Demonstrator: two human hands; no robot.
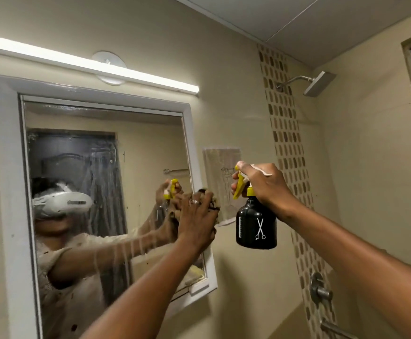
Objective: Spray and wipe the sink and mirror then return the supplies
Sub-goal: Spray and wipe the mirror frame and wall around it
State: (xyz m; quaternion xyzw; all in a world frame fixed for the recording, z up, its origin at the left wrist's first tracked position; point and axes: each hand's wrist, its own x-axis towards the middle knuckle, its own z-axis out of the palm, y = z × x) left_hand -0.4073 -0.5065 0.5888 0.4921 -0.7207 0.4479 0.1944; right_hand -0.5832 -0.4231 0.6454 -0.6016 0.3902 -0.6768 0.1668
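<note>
A white-framed mirror (106, 192) hangs on the wall at the left, its glass streaked with wet runs. My left hand (197, 216) presses a tan cloth (215, 203) against the mirror's right edge; only a bit of cloth shows past the fingers. My right hand (263, 184) holds up a black spray bottle (257, 225) with a yellow trigger and a white scissors mark, just right of the mirror, nozzle pointing left. The sink is out of view.
A lit tube light (89, 64) runs above the mirror. A shower head (319, 83) juts from the tiled wall at the right, with a shower valve (319, 289) and a metal bar (336, 329) lower down. A clear plastic sheet (221, 177) is stuck beside the mirror.
</note>
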